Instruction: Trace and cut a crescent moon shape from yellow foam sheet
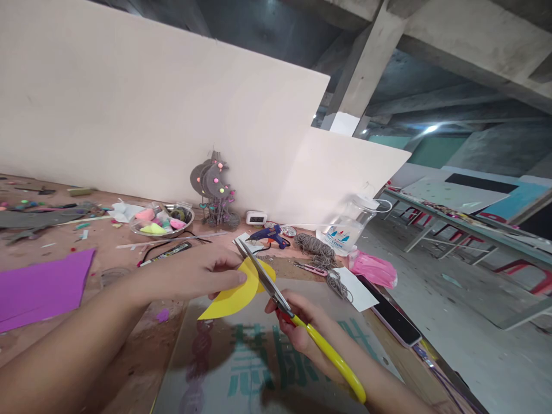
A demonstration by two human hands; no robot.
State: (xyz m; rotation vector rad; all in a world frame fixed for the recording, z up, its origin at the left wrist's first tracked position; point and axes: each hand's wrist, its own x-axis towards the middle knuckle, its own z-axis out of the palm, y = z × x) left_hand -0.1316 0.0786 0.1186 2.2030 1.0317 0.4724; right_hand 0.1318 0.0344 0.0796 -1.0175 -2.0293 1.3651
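Note:
My left hand (215, 273) pinches a yellow paper piece (233, 299) with a curved edge, thumb on top. Wrapped round the handles of a pair of scissors (321, 342) with yellow grips is my right hand (297, 322). The scissor blades point up and to the left, and the yellow paper lies at them, part of it showing on the right side of the blades. Whether the blades are fully closed I cannot tell. Both hands are above a grey board (207, 356) with green printed characters on the table.
Purple sheets (43, 287) lie at the left. Behind the hands are a metal bowl of pompoms (161, 221), a grey moon decoration (215, 187), a blue glue gun (271, 234) and grey yarn (314, 250). A phone (392, 316) and pink plastic bag (373, 268) sit near the right edge.

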